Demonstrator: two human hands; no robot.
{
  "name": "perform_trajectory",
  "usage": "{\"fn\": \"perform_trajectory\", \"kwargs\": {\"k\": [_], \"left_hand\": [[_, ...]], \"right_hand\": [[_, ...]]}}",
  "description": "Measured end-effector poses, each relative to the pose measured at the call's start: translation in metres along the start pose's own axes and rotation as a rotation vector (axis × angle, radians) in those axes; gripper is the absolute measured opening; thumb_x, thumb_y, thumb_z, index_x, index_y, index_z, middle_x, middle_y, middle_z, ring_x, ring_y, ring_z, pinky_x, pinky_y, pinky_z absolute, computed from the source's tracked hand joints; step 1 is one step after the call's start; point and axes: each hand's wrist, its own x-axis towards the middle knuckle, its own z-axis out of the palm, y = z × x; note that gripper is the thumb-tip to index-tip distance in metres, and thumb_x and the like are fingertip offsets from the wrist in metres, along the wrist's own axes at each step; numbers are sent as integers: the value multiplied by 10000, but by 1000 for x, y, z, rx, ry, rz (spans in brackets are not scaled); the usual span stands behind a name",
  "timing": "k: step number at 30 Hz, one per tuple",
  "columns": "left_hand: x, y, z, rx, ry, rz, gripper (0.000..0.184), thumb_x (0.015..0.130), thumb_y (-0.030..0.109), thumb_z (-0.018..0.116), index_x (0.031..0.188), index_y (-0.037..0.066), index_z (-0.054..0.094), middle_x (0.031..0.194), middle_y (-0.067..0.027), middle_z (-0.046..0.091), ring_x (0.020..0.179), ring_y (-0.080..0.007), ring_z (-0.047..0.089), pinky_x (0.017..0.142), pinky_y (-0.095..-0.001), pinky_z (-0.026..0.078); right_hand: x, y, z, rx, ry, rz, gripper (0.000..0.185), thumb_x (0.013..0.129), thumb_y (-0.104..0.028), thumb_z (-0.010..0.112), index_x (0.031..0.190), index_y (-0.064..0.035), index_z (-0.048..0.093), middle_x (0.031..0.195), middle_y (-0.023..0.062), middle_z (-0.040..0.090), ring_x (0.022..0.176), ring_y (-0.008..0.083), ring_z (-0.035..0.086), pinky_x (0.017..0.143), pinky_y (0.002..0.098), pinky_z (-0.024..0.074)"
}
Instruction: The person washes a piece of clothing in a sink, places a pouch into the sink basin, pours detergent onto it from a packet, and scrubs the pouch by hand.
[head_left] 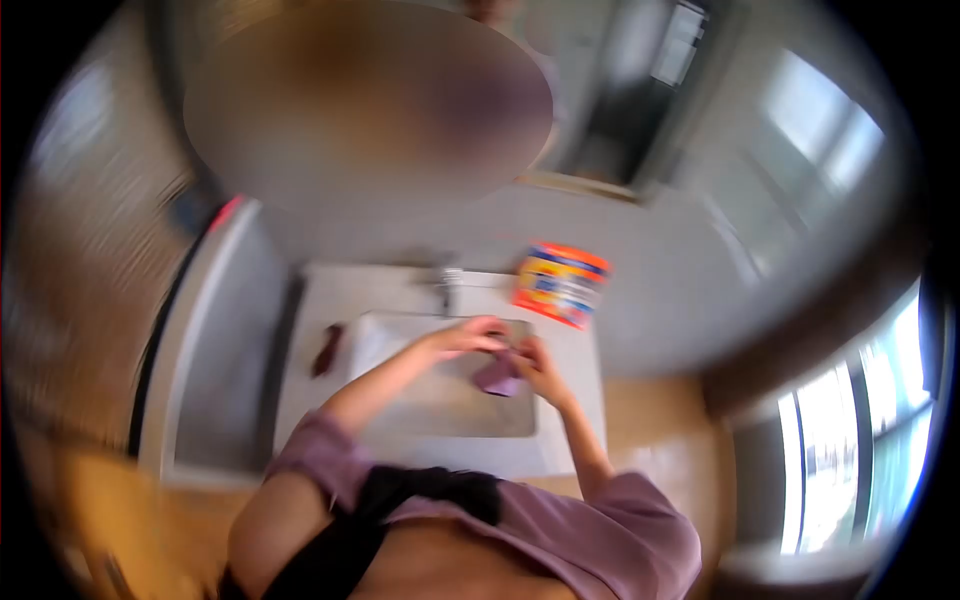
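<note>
Held purple cloth (497, 376) over the sink (430, 412), probably for drips
Right hand (540, 368) pinched it; left hand (474, 337) (blurry) I couldn't tell.

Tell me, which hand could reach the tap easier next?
Probably the left hand: it is nearer the tap. The right hand is farther along the sink and seems to hold the purple cloth.
</note>
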Motion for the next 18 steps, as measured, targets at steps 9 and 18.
{"fn": "perform_trajectory", "kwargs": {"k": [9,18], "left_hand": [[-20,10,34,494,97,91,204,793,25,484,995,44,462,949,-20,476,928,-99,440,851,-246,361],[-54,35,41,669,157,4,232,843,39,437,1074,52,422,1047,-81,485,988,-178,464,873,-293,349]], "right_hand": [[-15,6,1,-422,-28,4,613,600,-133,757,1077,-68,376,835,94,548,701,207,551,617,328,458],[-30,61,-22,-854,-45,-210,184,728,-194,625,821,-39,591,750,122,591,675,273,547,609,350,429]]}}
